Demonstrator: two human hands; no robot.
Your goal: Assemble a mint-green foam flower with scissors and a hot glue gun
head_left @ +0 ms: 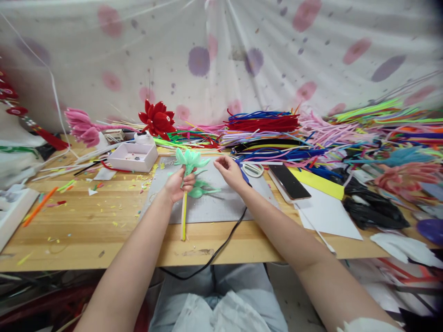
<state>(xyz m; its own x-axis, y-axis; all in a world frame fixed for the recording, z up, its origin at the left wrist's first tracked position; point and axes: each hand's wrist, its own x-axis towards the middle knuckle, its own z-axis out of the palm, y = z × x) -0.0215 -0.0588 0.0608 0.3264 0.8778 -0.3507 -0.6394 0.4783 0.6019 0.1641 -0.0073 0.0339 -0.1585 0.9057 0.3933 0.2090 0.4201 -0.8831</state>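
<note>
My left hand is closed around the stem of a mint-green flower that looks made of pipe cleaners. Its petals spread above my fingers, and a yellow and white stem hangs below them. More mint-green petals show behind and to the right of this hand, over the grey cutting mat. To the right, apart from the flower, my right hand has its fingers curled together in a pinch. Whatever they may hold is too small to make out. A blue tool with a black cord lies partly hidden behind that wrist.
Bundles of coloured pipe cleaners line the back. A white box, a red flower and a pink flower stand left. Right of the mat lie a phone, white paper and a black bag.
</note>
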